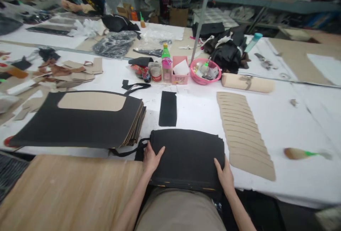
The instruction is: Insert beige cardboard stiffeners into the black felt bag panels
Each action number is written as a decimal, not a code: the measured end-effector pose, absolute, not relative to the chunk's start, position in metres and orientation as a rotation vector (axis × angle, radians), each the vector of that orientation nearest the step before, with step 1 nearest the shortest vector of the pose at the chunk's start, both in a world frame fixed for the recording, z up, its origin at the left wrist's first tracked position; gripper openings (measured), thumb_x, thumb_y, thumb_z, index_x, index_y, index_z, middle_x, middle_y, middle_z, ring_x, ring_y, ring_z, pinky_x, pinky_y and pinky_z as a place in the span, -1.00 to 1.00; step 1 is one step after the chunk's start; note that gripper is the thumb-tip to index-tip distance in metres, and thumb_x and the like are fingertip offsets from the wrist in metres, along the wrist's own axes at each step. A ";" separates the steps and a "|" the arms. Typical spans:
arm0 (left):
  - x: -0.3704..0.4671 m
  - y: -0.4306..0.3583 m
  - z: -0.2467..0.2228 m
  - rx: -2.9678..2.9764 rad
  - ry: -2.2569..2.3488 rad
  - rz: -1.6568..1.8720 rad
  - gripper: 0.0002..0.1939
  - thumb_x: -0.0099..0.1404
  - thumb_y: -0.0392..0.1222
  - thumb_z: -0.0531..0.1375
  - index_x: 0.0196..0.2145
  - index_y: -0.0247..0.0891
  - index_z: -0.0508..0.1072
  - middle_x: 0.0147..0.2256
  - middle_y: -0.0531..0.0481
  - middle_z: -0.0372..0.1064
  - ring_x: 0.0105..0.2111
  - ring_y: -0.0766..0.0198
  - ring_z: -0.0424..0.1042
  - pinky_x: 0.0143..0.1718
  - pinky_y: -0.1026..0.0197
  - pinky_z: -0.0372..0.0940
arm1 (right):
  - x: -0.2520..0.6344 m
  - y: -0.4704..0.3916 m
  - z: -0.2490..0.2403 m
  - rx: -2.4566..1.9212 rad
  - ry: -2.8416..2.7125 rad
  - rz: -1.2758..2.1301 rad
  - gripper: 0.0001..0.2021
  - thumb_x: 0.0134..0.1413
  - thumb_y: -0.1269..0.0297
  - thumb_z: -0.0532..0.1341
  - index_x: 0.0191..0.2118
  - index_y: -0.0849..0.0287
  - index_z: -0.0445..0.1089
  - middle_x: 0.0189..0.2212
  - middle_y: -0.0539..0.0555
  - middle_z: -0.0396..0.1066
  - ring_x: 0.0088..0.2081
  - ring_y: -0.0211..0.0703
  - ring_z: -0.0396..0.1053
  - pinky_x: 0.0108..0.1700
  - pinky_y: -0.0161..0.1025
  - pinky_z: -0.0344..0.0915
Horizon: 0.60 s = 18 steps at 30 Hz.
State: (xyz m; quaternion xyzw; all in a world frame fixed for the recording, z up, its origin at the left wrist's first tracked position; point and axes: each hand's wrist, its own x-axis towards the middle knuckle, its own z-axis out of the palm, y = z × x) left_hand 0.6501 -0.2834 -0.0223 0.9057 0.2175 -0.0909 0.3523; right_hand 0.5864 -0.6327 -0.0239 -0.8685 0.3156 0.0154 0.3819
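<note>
A stack of black panels (188,158) lies at the table's front edge, in front of my body. My left hand (152,158) grips its left side, thumb on top. On the right side, my right hand (225,174) holds the edge, thumb also on top. A black strap (130,152) runs out from the stack's left edge, beside my left hand. Further left sits a larger pile of black sheets (80,128) with a beige piece (92,101) on top. Behind the held stack is a black rectangle (168,108). The undersides of both hands' fingers are hidden.
Overlapping beige strips (245,135) lie at the right, with a glue bottle (295,153) beyond. Bottles (166,69), a pink box (180,75) and a pink basket (205,76) stand behind. A wooden board (71,188) is at the front left. Another person's arm (77,6) shows far left.
</note>
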 end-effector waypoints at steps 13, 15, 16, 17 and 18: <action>0.638 -0.323 0.012 2.735 -0.093 0.347 -0.33 0.33 0.11 0.09 0.26 -0.35 0.15 0.21 -0.40 0.16 0.28 -0.18 0.09 0.20 -0.24 0.19 | 0.571 -0.717 -0.042 -3.001 0.968 -0.038 -0.51 0.23 0.03 0.01 0.02 0.40 0.30 0.00 0.52 0.30 -0.01 0.26 0.34 -0.09 0.01 0.28; 0.636 -0.343 0.012 2.725 -0.371 0.285 -0.44 0.35 0.03 0.09 0.22 -0.28 0.22 0.19 -0.30 0.23 0.28 -0.10 0.12 0.21 -0.20 0.22 | 0.570 -0.714 -0.042 -3.089 0.968 0.025 -0.57 0.23 0.07 0.04 -0.04 0.38 0.33 -0.09 0.49 0.34 -0.10 0.22 0.38 -0.16 -0.03 0.29; 0.635 -0.352 0.010 2.713 -0.473 0.250 -0.47 0.36 0.00 0.09 0.21 -0.26 0.23 0.18 -0.27 0.25 0.27 -0.07 0.15 0.22 -0.18 0.23 | 0.568 -0.713 -0.041 -3.127 0.950 0.051 -0.59 0.23 0.08 0.06 -0.07 0.39 0.34 -0.14 0.47 0.35 -0.14 0.21 0.38 -0.19 -0.04 0.29; 0.634 -0.360 0.008 2.707 -0.545 0.223 -0.49 0.36 -0.02 0.09 0.21 -0.24 0.24 0.17 -0.24 0.27 0.26 -0.04 0.17 0.22 -0.18 0.24 | 0.567 -0.711 -0.039 -3.152 0.944 0.069 -0.60 0.23 0.09 0.07 -0.11 0.39 0.36 -0.19 0.47 0.36 -0.17 0.21 0.38 -0.22 -0.04 0.28; 0.632 -0.365 0.005 2.712 -0.588 0.205 -0.50 0.37 -0.03 0.08 0.21 -0.22 0.25 0.18 -0.22 0.27 0.26 -0.02 0.18 0.23 -0.18 0.23 | 0.567 -0.708 -0.037 -3.157 0.943 0.066 -0.62 0.23 0.10 0.08 -0.15 0.40 0.37 -0.23 0.46 0.36 -0.18 0.22 0.38 -0.24 -0.03 0.29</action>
